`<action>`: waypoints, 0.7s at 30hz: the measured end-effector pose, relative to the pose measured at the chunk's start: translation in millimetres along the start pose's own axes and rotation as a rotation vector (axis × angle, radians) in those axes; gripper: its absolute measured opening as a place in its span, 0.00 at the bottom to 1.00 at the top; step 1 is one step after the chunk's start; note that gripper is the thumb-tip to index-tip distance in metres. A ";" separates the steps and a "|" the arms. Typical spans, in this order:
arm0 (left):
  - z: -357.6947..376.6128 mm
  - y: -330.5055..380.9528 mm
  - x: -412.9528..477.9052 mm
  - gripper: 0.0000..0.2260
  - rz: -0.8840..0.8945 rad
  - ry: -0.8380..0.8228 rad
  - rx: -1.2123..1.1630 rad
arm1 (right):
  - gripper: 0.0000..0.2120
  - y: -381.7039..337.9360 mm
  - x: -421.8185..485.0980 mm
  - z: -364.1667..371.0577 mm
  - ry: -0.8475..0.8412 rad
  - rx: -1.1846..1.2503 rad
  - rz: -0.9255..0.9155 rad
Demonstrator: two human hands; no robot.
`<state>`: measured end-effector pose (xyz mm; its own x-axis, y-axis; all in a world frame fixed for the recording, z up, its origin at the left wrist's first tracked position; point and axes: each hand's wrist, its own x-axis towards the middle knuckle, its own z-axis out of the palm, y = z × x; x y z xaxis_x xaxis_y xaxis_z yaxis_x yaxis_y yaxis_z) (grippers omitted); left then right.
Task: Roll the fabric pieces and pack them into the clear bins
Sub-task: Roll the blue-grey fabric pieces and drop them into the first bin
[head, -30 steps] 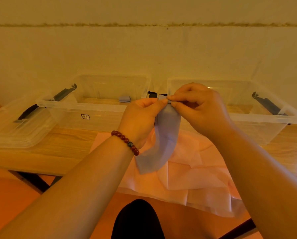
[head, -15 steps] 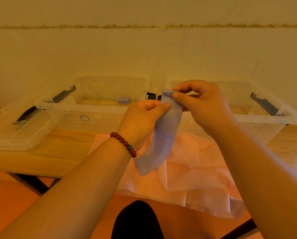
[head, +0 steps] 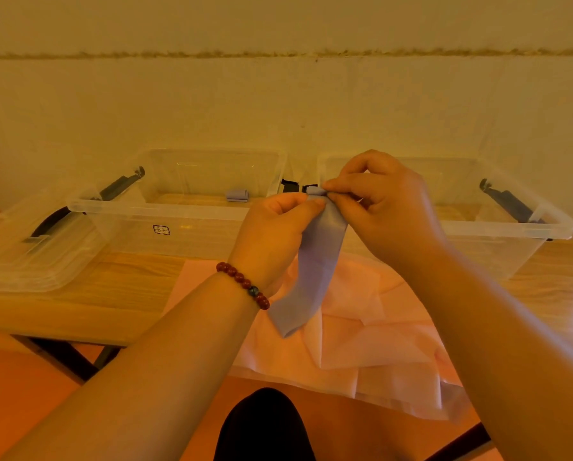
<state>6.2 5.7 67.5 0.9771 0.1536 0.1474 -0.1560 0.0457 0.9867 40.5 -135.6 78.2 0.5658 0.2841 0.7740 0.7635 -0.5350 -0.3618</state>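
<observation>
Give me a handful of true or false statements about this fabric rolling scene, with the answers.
1. The left hand and the right hand both pinch the top end of the blue-grey strip. True.
2. The bead bracelet is on the right wrist. False: it is on the left wrist.
3. A rolled piece lies inside the left bin. True.
4. A lid covers the right bin. False: that bin is open; a clear lid lies on the table left of the bins.
5. The strip hangs over pink fabric. True.
</observation>
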 end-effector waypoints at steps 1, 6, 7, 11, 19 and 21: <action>0.3 0.0 -0.8 0.18 0.003 0.008 -0.002 | 0.08 0.1 -0.4 -0.4 0.002 -0.020 -0.029; 3.7 1.9 -3.8 0.14 0.039 0.078 -0.005 | 0.08 0.6 -0.4 -4.7 -0.052 -0.009 -0.083; 3.8 1.8 -3.7 0.14 0.034 0.089 -0.006 | 0.09 0.8 -1.0 -5.5 -0.077 0.001 -0.087; 0.6 -0.2 -1.4 0.16 0.049 0.068 0.014 | 0.09 -5.1 -0.5 -6.4 -0.135 0.170 0.144; -1.5 -6.4 0.5 0.11 0.058 0.010 0.057 | 0.04 -7.0 8.0 -7.5 -0.186 0.476 0.574; -2.0 -7.6 1.8 0.11 0.049 -0.002 0.042 | 0.02 -7.3 9.0 -7.7 -0.189 0.475 0.596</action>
<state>8.9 7.6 60.1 0.9687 0.1523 0.1962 -0.1980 -0.0034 0.9802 37.6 -135.3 91.9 0.9328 0.2091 0.2935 0.3417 -0.2539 -0.9049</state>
